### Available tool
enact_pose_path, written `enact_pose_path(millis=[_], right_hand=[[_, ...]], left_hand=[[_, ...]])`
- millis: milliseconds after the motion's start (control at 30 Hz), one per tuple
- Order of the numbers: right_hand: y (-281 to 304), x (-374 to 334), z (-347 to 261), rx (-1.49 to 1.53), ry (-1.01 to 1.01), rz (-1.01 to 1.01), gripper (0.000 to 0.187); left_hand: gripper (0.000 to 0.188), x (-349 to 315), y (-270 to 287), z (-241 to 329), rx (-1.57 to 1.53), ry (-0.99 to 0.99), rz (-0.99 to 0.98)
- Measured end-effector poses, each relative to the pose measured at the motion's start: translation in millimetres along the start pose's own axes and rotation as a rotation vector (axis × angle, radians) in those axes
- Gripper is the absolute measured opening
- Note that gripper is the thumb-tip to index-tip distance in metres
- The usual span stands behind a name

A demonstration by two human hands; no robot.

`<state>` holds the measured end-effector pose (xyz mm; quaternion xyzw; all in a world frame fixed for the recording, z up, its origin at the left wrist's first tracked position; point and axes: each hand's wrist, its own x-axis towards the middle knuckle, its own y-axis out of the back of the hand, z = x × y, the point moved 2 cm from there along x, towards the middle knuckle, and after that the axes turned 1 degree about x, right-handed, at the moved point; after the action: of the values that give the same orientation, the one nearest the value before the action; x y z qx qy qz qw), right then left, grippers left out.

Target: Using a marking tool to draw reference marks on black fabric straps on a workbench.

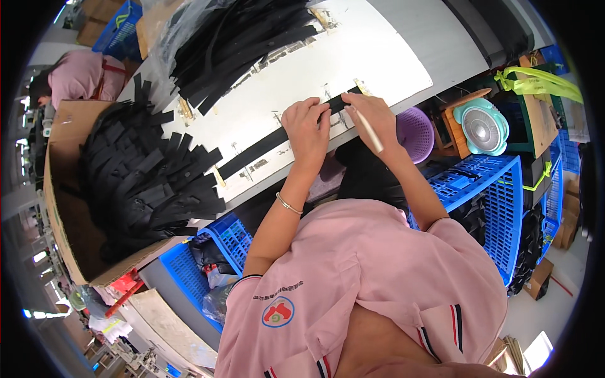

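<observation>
A long black fabric strip (259, 150) lies flat across a white board (391, 53), running from lower left to upper right. My left hand (305, 131) rests on this strip, fingers spread a little and bent, fingertips pressing down near its right part. Just right of it, my right hand (378, 120) holds a slim cream-coloured pen (368, 131), its back end pointing toward me. The right fingertips are down at the strip's right end; the pen's tip is hidden by them. Tape pieces and dark marks line the board along the strip.
Many black strips (239, 38) are piled at the board's far side. A cardboard box (60, 183) on the left overflows with cut black strips (135, 170). Blue crates (501, 208), a purple basket (416, 134) and a teal fan (482, 126) stand right. Another person (85, 75) bends at far left.
</observation>
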<state>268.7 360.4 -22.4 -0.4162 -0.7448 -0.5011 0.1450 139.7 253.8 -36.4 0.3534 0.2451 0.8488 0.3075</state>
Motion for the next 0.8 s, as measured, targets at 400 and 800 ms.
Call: enact_pose_path(millis=[400,800], right_hand=[[-37,23,35,0.463,-0.414,-0.226,0.023],[-33,20,33,0.491,-0.432,-0.196,0.026]], left_hand=[[0.013,-1,-3,-3,0.010,-0.021,0.023],[0.011,-2,-4,-2,0.022,-0.029,0.030]])
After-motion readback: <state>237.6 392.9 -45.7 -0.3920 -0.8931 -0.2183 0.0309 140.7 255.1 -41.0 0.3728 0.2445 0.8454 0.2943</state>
